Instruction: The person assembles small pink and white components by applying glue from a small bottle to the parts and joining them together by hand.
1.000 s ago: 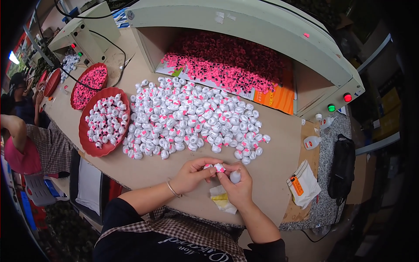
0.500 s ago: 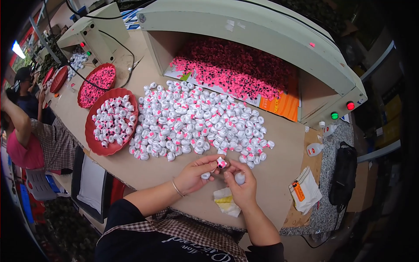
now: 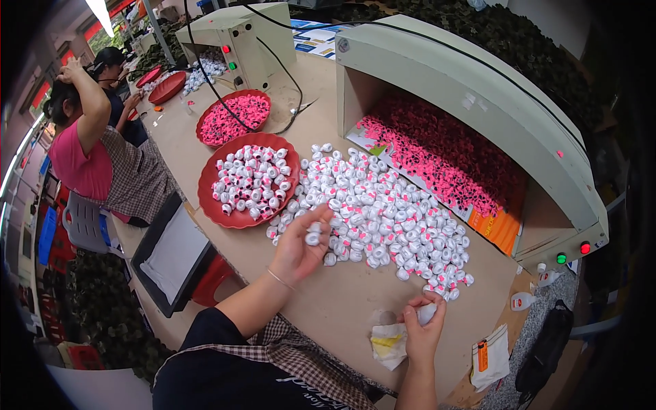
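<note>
My left hand (image 3: 301, 249) is raised at the near left side of a big pile of small white round pieces with pink patches (image 3: 383, 212). Its fingers curl around a couple of white round pieces (image 3: 312, 236). Lower right, my right hand (image 3: 425, 328) grips a small translucent white squeeze bottle (image 3: 427, 313) in closed fingers, just off the pile's near end. A folded white cloth with a yellow stain (image 3: 388, 346) lies on the table beside that hand. Left of the pile, a red scalloped tray (image 3: 229, 217) holds more white pieces, several with pink and dark parts showing.
A pale box-shaped machine (image 3: 471, 89) arches over a heap of pink and black bits (image 3: 444, 160). Another red tray (image 3: 258, 102) of pink bits stands farther back. White bottles (image 3: 523, 301), an orange lighter (image 3: 483, 357) and a black pouch (image 3: 547, 348) lie right. Two people sit far left.
My hands have parted. The left moved toward the red tray with white pieces, while the right stays near the cloth with the bottle. The view has turned left.
</note>
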`<state>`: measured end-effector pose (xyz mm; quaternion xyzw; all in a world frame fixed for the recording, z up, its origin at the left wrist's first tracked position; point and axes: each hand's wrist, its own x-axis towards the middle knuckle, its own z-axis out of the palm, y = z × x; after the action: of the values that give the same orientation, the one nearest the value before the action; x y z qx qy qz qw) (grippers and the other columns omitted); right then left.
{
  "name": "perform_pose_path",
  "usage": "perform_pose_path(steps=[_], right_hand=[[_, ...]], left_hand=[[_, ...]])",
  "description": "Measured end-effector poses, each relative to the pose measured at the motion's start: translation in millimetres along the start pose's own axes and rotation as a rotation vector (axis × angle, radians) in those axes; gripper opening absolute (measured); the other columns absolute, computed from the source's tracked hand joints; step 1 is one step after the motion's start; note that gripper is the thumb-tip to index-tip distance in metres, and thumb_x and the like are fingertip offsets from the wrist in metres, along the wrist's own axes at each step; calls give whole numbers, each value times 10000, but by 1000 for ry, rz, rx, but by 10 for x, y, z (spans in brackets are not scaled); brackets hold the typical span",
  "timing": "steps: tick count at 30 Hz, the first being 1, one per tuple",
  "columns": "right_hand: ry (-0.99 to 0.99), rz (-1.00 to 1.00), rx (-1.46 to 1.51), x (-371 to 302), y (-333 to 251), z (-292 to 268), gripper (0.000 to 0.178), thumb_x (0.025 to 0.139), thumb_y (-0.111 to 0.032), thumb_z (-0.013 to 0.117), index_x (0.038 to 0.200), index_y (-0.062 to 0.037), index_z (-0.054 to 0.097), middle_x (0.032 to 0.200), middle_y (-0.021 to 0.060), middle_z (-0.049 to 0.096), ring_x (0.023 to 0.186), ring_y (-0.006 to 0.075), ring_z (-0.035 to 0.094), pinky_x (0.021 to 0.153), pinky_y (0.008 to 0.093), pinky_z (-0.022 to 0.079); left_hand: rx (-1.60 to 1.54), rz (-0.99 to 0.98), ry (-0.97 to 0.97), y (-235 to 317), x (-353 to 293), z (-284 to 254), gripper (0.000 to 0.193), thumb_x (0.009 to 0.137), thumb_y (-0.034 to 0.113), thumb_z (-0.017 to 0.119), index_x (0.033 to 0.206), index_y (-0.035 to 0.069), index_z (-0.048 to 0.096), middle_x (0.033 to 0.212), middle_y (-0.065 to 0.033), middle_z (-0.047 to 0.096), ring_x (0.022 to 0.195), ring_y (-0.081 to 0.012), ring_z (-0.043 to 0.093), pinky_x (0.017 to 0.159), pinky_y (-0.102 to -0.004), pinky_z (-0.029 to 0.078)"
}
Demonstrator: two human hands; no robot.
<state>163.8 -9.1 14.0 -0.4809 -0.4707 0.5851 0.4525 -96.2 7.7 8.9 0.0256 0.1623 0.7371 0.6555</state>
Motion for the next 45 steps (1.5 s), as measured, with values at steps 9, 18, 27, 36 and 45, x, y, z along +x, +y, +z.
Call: perform_pose_path(steps=[9, 18, 27, 36, 45], right_hand=[[39, -208, 127, 41, -127, -223, 450, 833, -76, 456, 1235, 26, 281, 1093, 170, 485, 950, 209, 514, 790, 307, 435], [-32, -352, -10, -30, -139, -36, 442, 861, -114, 418, 1228, 70, 253, 1019, 173, 519, 906, 202, 546, 818, 313, 420], [35, -173, 198, -34, -252, -192, 312, 850, -122, 428, 1107, -1, 300, 947, 183, 533, 757, 215, 588, 578, 272, 501], [-83, -57, 147, -139, -401, -465, 229, 800, -74, 473, 995, -10, 372, 905, 160, 515, 622, 156, 548, 492, 251, 477], [96, -398, 78, -92, -196, -234, 215, 762, -32, 535, 939, 10, 420, 920, 96, 389, 690, 129, 510, 517, 230, 493]], left_hand=[[447, -589, -251, -665, -144, 288, 354, 837, 173, 497, 1159, 47, 419, 1057, -48, 509, 789, -78, 491, 642, -208, 420], [900, -361, -408, -1015, -192, 225, 342, 829, 143, 515, 1155, 76, 439, 1034, -22, 528, 891, -74, 495, 681, -203, 419], [659, -525, -236, -982, -140, 164, 291, 832, 113, 499, 1121, 88, 477, 973, 1, 540, 839, -66, 517, 613, -186, 405], [766, -474, -262, -963, -174, 156, 328, 808, 66, 519, 1132, 74, 462, 983, -10, 534, 866, -91, 529, 607, -200, 436], [920, -296, -291, -1002, -201, 170, 404, 814, 49, 501, 1204, 81, 404, 1044, -25, 489, 882, -83, 507, 643, -226, 456]])
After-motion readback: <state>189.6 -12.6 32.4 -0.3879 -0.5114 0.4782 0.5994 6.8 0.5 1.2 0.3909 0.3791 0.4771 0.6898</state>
